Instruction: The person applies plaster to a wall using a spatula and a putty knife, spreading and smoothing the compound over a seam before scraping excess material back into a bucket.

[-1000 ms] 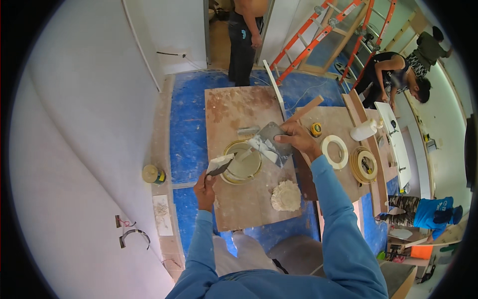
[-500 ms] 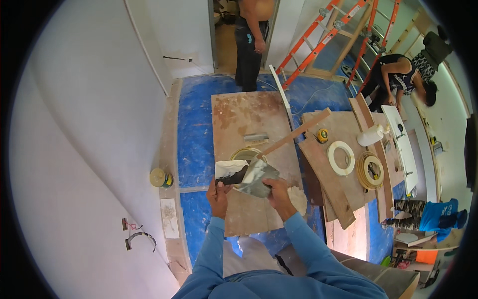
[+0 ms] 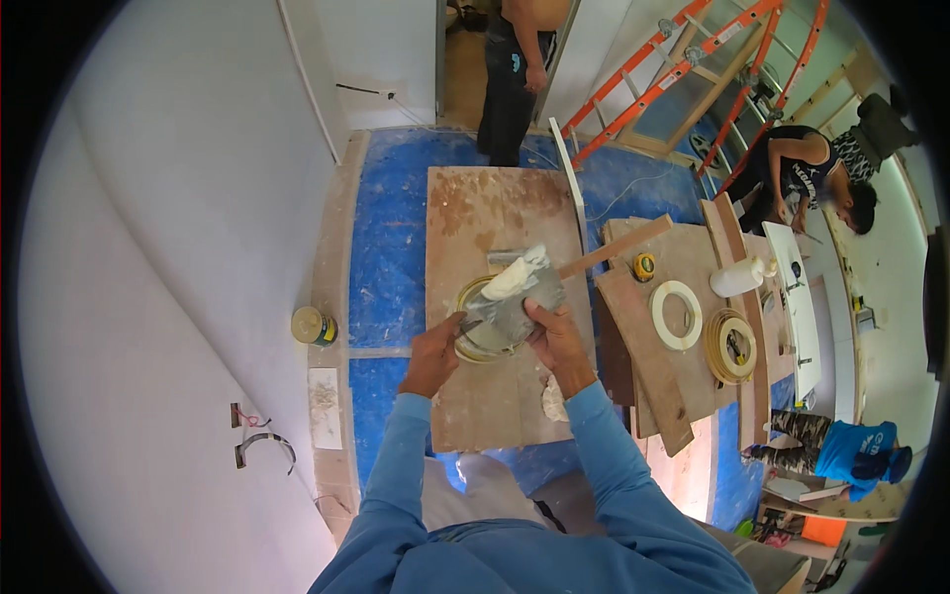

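Note:
Above a round tub of pale compound [image 3: 476,349] on a plywood board [image 3: 495,411], my right hand [image 3: 556,345] is closed on a grey metal plate [image 3: 520,309] with a lump of white paste [image 3: 510,277] on it. My left hand [image 3: 431,349] grips a dark scraper [image 3: 470,324] whose blade is mostly hidden behind the plate. The two tools overlap. A metal cylinder [image 3: 505,256] lies behind them, partly hidden, and a pale crumpled lump [image 3: 554,401] is beside my right wrist.
Right: a second worktop [image 3: 673,386] holds a white ring [image 3: 676,315], coiled edging, white bottle [image 3: 734,280], tape measure and wood strips. A person [image 3: 510,79] stands at the doorway; several co-workers [image 3: 802,168] work at right. Orange ladders [image 3: 633,109] lean behind. Left: wall and can [image 3: 313,325].
The right hand's plate has moved in from the upper right, then turned upward over the scraper, which it now covers. The white paste now sits in a lump near the plate's top edge.

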Demonstrator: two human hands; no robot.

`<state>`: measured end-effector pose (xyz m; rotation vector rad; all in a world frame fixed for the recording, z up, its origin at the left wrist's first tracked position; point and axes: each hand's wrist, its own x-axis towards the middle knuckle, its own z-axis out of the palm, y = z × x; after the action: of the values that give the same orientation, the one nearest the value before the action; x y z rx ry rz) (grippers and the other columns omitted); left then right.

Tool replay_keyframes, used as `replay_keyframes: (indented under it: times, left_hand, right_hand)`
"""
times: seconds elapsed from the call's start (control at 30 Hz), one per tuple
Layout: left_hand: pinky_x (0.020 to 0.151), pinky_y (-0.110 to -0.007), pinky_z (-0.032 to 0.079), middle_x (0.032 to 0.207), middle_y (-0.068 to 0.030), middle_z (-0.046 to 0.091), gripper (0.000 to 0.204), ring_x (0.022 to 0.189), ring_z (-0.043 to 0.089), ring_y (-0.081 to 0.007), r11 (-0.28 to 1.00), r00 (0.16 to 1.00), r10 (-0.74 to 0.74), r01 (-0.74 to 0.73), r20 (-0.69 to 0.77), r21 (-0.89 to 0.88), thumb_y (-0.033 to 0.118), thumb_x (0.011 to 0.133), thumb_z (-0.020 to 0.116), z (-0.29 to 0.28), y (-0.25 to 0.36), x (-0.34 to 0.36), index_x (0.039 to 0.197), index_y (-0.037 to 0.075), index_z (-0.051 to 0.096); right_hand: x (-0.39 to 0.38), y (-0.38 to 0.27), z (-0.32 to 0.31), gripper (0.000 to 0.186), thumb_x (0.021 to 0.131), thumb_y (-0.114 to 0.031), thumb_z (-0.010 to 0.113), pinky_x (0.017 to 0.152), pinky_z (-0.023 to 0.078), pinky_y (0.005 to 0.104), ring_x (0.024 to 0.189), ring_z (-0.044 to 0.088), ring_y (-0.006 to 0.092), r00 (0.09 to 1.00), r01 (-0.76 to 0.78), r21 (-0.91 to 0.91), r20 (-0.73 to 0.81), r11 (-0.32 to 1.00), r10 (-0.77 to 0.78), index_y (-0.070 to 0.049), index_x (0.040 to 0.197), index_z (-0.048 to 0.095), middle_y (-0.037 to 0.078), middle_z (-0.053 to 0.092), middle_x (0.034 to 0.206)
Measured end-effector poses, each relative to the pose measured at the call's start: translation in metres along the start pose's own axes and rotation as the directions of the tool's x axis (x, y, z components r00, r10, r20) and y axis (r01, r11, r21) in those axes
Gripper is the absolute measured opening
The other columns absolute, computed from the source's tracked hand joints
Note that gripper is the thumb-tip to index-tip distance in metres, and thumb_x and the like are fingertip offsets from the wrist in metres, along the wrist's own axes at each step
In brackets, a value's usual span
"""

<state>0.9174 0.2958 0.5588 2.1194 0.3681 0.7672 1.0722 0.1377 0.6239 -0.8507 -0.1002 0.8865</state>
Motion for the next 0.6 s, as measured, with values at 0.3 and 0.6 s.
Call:
replay_keyframes:
  times: [0.3,0.6]
  left_hand:
    - [0.049,-0.030,0.042,0.088,-0.0048,0.066,0.017,0.061,0.056,-0.0142,0.378,0.734,-0.677,0.417,0.060,-0.827,0.012,0.097,0.049,0.034,-0.052,0.009,0.105,0.005,0.062]
    - [0.081,-0.032,0.056,0.110,-0.0090,0.065,0.028,0.097,0.066,-0.0193,0.012,0.722,-0.623,0.393,0.301,-0.919,0.013,0.095,0.055,0.054,-0.018,0.001,0.120,0.000,0.057]
  right_hand:
    - [-0.017,-0.042,0.012,0.040,0.080,0.010,0.062,0.081,0.054,0.0336,0.098,0.068,0.0268,0.806,0.536,-0.842,0.492,0.056,-0.329,-0.002,0.119,0.065,0.014,0.067,0.109]
    - [-0.028,-0.026,0.004,0.061,0.074,0.020,0.053,0.084,0.051,0.0378,0.103,0.061,0.0367,0.765,0.612,-0.788,0.612,-0.072,-0.201,-0.005,0.130,0.057,0.018,0.056,0.118]
